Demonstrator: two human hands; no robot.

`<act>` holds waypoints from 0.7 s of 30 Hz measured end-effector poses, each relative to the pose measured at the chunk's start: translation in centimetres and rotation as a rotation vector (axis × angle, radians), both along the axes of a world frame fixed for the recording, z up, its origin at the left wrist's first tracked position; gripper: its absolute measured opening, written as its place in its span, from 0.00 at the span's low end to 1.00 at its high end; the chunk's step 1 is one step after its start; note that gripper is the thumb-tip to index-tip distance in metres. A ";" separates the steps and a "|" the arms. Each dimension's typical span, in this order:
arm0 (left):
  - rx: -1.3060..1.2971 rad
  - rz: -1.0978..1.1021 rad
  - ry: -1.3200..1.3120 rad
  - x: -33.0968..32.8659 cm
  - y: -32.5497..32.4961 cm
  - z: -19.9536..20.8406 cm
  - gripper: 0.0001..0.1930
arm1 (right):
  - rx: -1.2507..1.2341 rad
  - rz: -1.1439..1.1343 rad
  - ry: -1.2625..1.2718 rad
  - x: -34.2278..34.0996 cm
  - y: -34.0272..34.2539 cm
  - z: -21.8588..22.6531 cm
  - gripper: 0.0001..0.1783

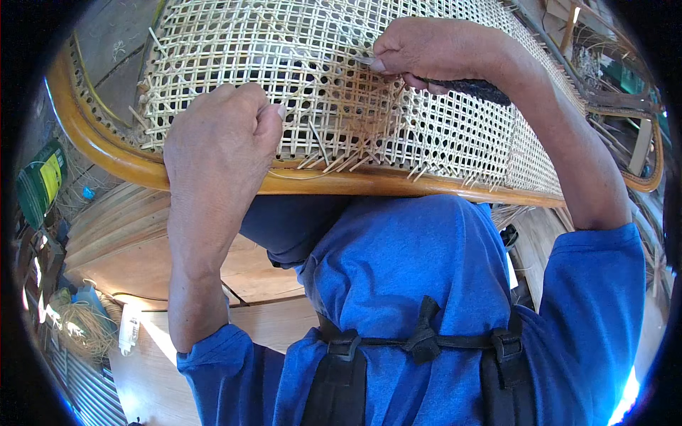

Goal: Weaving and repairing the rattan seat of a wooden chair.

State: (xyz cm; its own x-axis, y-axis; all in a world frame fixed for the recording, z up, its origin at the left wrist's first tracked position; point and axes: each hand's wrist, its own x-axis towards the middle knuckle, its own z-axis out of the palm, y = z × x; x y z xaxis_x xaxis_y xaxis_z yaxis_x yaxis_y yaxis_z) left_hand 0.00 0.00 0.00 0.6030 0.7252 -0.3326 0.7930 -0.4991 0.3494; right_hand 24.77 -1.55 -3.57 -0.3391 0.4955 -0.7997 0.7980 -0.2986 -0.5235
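Note:
A woven cane panel (312, 106) spans a curved, varnished wooden frame (341, 183) in front of me, with a brown-stained patch near its middle. My left hand (220, 131) is closed in a fist over the panel's near left part, thumb pressed against the curled fingers; whatever it grips is hidden. Farther right and higher, my right hand (433, 51) is bent at the wrist and pinches a thin pale cane strand (364, 60) above the weave. Beneath that wrist lies a dark, rough-textured thing (472, 89) I cannot identify. Loose cane ends (348, 162) stick out along the near edge.
The frame's near rail runs close to my lap. Wooden boards (117, 238) lie below at left, near a green and yellow package (44, 183). A tangle of cane strands (82, 328) sits at lower left. Another curved wooden frame (643, 181) stands at far right.

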 end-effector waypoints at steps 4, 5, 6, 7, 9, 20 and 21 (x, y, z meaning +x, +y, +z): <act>0.020 -0.016 -0.005 -0.1 0.1 -0.1 0.09 | -0.037 0.048 -0.035 -0.6 1.1 0.8 0.22; 0.016 -0.011 -0.014 -0.2 0.1 -0.2 0.09 | -0.041 0.134 -0.075 -0.8 1.8 1.1 0.22; 0.008 -0.008 -0.011 -0.4 -0.1 -0.3 0.09 | -0.095 0.286 -0.104 -1.7 3.6 3.5 0.18; 0.023 -0.008 -0.013 -0.5 -0.2 -0.4 0.09 | -0.095 0.282 -0.107 -1.8 3.7 3.4 0.18; 0.037 -0.013 -0.020 -0.4 -0.2 -0.4 0.09 | -0.112 0.475 -0.119 -1.4 4.3 2.9 0.15; 0.033 -0.006 -0.018 -0.4 -0.3 -0.3 0.09 | 0.074 0.004 -0.024 -1.2 -1.0 0.1 0.23; 0.034 -0.011 -0.020 -0.2 -0.2 -0.3 0.09 | 0.185 0.079 -0.045 -0.9 -1.6 -0.4 0.23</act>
State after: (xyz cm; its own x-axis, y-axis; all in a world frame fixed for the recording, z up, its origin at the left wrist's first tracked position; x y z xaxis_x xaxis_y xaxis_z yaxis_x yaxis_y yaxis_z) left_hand -0.25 -0.23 -0.33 0.6172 0.7294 -0.2951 0.7803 -0.5196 0.3480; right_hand 23.83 -3.18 -3.94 -0.3487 0.6088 -0.7126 0.8389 -0.1363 -0.5269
